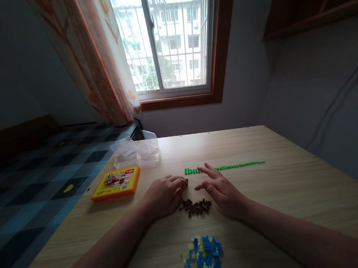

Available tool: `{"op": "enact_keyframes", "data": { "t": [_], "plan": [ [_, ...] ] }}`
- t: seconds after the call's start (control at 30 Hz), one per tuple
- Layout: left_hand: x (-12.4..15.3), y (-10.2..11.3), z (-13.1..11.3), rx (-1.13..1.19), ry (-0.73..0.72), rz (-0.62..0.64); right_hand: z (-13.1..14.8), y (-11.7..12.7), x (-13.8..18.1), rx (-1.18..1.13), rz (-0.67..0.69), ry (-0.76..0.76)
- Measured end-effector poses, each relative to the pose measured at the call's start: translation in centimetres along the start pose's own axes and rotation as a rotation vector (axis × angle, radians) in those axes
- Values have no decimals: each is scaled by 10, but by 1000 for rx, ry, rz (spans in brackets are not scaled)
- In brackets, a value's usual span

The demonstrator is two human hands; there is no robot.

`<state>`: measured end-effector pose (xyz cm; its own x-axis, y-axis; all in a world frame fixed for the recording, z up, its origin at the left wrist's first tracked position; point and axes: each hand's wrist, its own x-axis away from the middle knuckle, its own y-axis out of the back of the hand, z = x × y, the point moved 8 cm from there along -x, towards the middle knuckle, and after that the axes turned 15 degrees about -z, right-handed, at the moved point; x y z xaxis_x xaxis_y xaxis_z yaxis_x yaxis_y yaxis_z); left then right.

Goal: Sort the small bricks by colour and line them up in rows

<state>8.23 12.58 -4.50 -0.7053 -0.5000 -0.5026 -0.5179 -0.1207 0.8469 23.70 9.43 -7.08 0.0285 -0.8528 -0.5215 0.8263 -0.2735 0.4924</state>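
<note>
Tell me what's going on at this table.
A person is handling small pieces with both hands. The left hand is at a brown piece; the right hand is spread open near the green row, holding nothing visible. A brown pile lies between the forearms, with a blue and yellow pile nearer the person. An orange box lies off to the left.
</note>
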Motion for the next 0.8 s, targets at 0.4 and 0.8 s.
{"op": "enact_keyframes", "data": {
  "t": [0.4, 0.8],
  "plan": [
    [0, -6, 9, -99, 58, 22, 8, 3, 1, -72, 18, 34],
    [-2, -5, 7, -82, 52, -7, 5, 10, -1, -55, -97, 30]
  ]
}}
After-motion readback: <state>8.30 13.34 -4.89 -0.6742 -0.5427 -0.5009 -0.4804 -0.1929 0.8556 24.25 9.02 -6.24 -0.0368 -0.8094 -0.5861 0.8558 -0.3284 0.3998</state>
